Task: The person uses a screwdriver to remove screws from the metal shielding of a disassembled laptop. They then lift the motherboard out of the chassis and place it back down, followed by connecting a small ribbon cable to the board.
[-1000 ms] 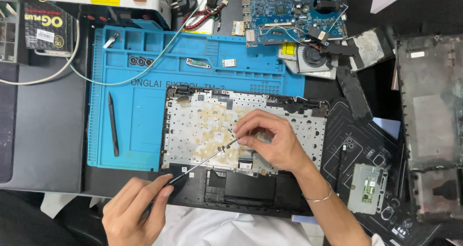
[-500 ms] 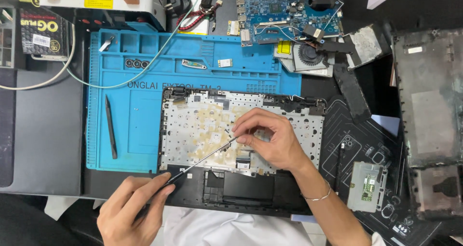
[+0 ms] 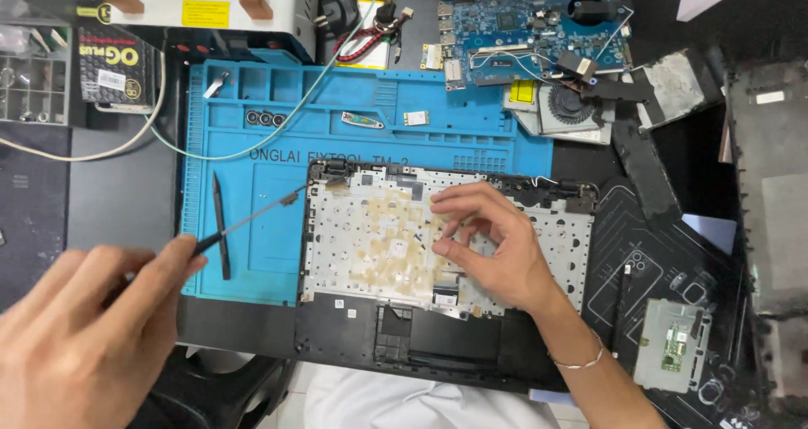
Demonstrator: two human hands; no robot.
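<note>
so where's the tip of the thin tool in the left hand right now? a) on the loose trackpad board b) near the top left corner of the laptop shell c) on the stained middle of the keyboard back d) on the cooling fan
b: the left hand holds the thin tool slanting up over the blue mat, its tip by the top left corner of the laptop shell, while the right hand rests on the keyboard back.

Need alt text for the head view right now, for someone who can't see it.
The left hand holds a thin metal-tipped tool out over the blue work mat, while the right hand rests fingers-down on the stained metal back of an opened laptop keyboard panel. A blue circuit board and a fan lie behind.
</note>
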